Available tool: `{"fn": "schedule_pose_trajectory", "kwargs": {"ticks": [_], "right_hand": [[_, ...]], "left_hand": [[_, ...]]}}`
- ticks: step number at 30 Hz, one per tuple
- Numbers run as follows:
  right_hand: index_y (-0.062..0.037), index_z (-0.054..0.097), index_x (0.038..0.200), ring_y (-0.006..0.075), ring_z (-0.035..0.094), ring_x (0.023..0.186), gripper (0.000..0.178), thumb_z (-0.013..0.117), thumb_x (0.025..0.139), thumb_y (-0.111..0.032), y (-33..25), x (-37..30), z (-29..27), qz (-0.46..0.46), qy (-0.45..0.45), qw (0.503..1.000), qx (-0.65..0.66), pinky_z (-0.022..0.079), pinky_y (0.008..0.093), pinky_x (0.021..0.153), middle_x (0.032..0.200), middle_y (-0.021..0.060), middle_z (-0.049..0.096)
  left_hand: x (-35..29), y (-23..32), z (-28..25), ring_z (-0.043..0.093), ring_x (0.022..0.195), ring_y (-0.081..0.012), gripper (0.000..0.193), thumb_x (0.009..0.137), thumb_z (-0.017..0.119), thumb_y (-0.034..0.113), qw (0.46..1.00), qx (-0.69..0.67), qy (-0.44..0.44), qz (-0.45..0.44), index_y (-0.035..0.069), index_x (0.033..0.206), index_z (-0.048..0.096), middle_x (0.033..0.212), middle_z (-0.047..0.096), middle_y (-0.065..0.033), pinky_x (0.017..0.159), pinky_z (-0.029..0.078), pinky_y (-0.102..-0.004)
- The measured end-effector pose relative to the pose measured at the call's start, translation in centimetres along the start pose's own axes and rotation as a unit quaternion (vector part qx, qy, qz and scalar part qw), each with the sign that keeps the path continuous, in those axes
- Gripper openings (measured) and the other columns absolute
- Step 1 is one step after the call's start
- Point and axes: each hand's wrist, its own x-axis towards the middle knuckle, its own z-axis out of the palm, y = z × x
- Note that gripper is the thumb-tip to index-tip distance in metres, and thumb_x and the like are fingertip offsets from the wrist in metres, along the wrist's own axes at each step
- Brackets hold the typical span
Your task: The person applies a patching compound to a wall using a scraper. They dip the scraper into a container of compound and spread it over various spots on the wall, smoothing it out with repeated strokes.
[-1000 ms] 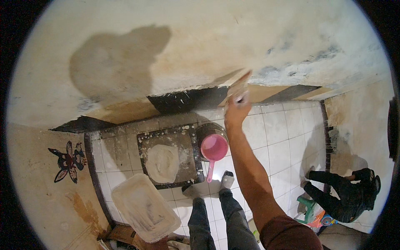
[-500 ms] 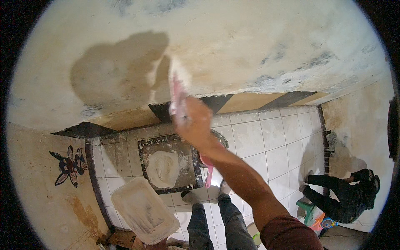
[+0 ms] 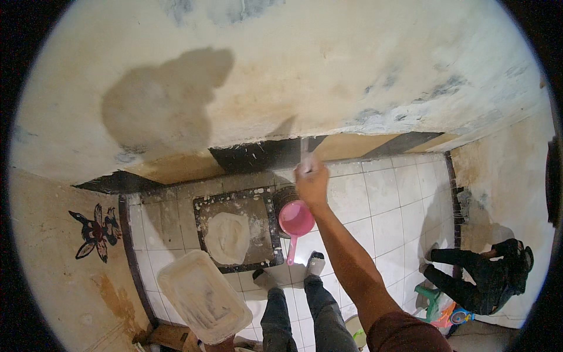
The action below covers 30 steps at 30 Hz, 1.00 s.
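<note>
My right hand (image 3: 312, 179) reaches forward, its fingers closed around a pale putty scraper (image 3: 305, 148), slightly blurred. The scraper is held upright in front of the lower wall, by the black painted stripe (image 3: 258, 155). At the lower left a whitish rectangular plastic tray (image 3: 205, 296), smeared with residue, is held up above the floor. A dark red sleeve (image 3: 221, 346) runs beneath it; my left hand is under the tray, its fingers hidden.
A pink dipper (image 3: 297, 218) sits on a round dark container. Beside it, a black-edged board (image 3: 274, 246) bears a pale mound of powder or paste (image 3: 227, 237). At the right, a person in dark clothes (image 3: 481, 276) is near a green stool (image 3: 431, 299).
My right hand has swung right and down with the scraper, from the pale wall towards the black stripe. The pink dipper has come into fuller view. The tray stays nearly in place.
</note>
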Motion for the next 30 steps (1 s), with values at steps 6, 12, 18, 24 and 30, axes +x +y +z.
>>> {"fn": "schedule_pose_trajectory", "kwargs": {"ticks": [6, 12, 18, 24, 30], "right_hand": [[-0.0074, 0.051, 0.083, 0.0106, 0.046, 0.048, 0.014, 0.056, 0.078, 0.004, -4.4, 10.2, -1.2, 0.187, 0.362, 0.754, 0.515, 0.037, 0.0259, 0.039, 0.068, 0.0016, 0.05], [0.0033, 0.056, 0.109, 0.0431, 0.059, 0.078, 0.034, 0.055, 0.076, -0.005, -14.9, 9.9, 1.6, -0.075, 0.092, 0.99, 0.079, 0.046, 0.05, 0.072, 0.08, 0.0236, 0.062], [-0.0024, 0.06, 0.097, 0.0302, 0.063, 0.088, 0.026, 0.057, 0.071, -0.004, -10.1, 3.6, -2.5, -0.277, 0.073, 0.954, -0.089, 0.051, 0.0392, 0.077, 0.094, 0.0179, 0.062], [-0.0068, 0.062, 0.102, 0.0316, 0.064, 0.079, 0.026, 0.055, 0.077, -0.005, -9.6, 10.6, -5.8, -0.206, 0.074, 0.954, -0.206, 0.053, 0.0416, 0.067, 0.086, 0.0135, 0.065], [-0.0088, 0.057, 0.116, 0.0323, 0.062, 0.096, 0.041, 0.054, 0.075, -0.005, -7.0, 4.8, -4.2, -0.266, -0.103, 0.952, -0.109, 0.05, 0.0431, 0.084, 0.103, 0.018, 0.064]], "left_hand": [[1.5, 1.9, -1.6, 0.045, 0.119, -0.0342, 0.055, 0.077, 0.063, 0.043, 0.975, 0.165, 0.123, 0.083, 0.018, 0.126, 0.052, 0.126, 0.052, -0.0093, 0.099, 0.033, -0.055], [1.2, 1.6, -2.2, 0.043, 0.122, -0.0347, 0.059, 0.078, 0.062, 0.043, 0.974, 0.184, 0.083, 0.107, 0.015, 0.129, 0.048, 0.13, 0.048, -0.0105, 0.1, 0.03, -0.0606], [0.1, -0.1, -1.2, 0.039, 0.125, -0.0341, 0.062, 0.08, 0.059, 0.045, 0.992, 0.115, 0.006, 0.051, 0.015, 0.132, 0.044, 0.134, 0.045, -0.0091, 0.103, 0.027, -0.0587], [-0.2, -0.7, -0.7, 0.035, 0.128, -0.0334, 0.064, 0.081, 0.057, 0.046, 0.991, 0.123, -0.033, 0.04, 0.016, 0.135, 0.041, 0.137, 0.042, -0.0078, 0.106, 0.024, -0.0568], [-2.7, -4.1, 1.7, 0.03, 0.131, -0.0368, 0.074, 0.078, 0.059, 0.051, 0.997, 0.0, -0.081, 0.001, 0.015, 0.139, 0.037, 0.143, 0.036, -0.0082, 0.108, 0.019, -0.0553]]}}
